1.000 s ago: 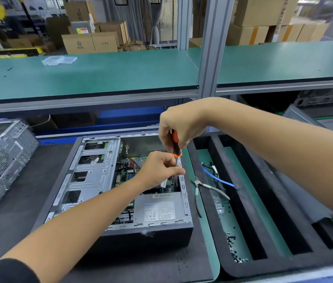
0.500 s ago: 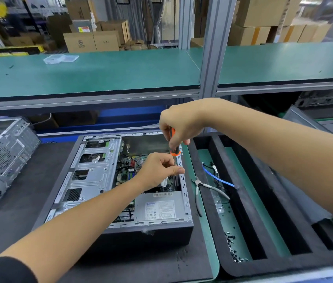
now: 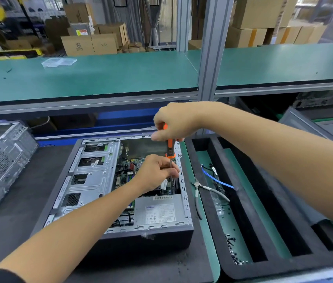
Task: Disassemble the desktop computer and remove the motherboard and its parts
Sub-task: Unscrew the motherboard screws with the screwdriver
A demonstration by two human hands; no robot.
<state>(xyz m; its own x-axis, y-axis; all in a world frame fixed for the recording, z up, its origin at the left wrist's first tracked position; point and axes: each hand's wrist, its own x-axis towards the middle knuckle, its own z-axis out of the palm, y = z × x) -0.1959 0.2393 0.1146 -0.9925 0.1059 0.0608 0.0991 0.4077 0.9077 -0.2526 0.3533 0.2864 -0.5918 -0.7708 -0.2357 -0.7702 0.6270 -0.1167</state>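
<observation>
Case [image 3: 147, 236] open, motherboard [image 3: 127, 176] still seated. My right hand [image 3: 174, 121] grips the screwdriver [image 3: 170, 147]; my left hand [image 3: 157, 172] pinches its shaft. Board removal remains.

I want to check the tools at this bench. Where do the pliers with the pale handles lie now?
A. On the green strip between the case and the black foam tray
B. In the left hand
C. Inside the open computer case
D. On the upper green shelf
A: the pliers lie on the green strip to the right of the open computer case, with one handle reaching over the edge of the black foam tray.
</observation>
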